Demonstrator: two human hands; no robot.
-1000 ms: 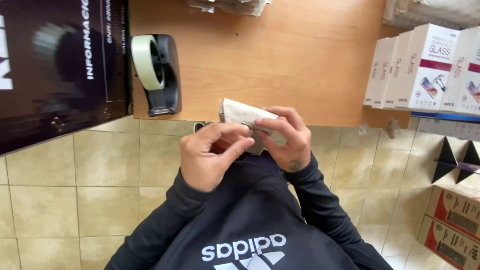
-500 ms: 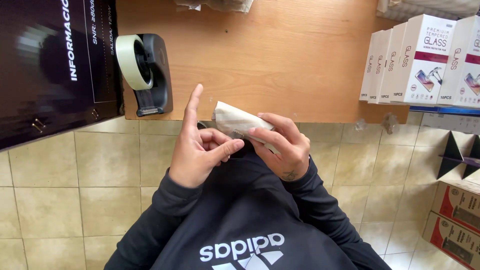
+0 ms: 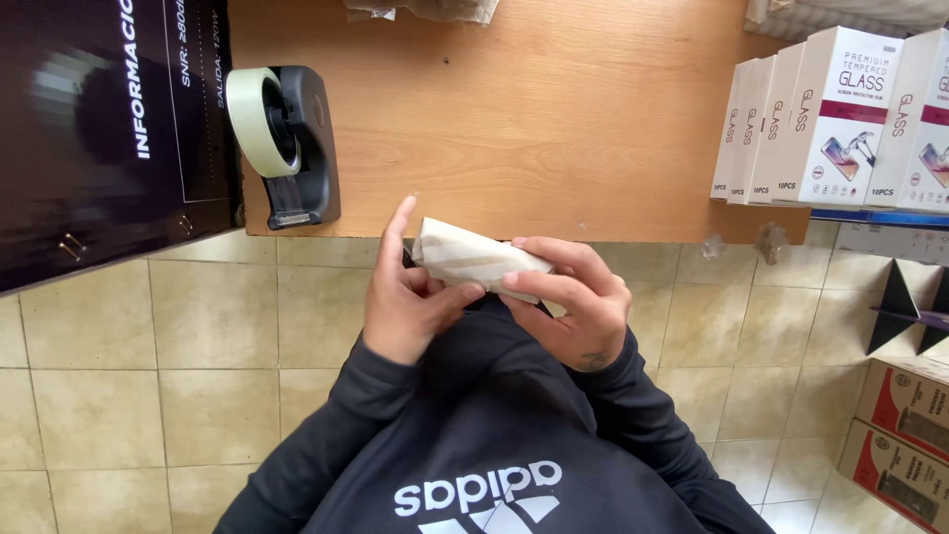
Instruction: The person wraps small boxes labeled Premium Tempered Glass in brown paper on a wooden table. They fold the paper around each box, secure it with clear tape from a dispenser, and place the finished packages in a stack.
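Wooden table point(image 3: 554, 119) above, seemingly beige-tiled floor point(image 3: 129, 376) below.

We see a small oblong packet wrapped in pale beige paper point(image 3: 474, 259), creased, lying roughly level, tilted slightly down to the right, held in mid-air just off the wooden table edge point(image 3: 554, 225).
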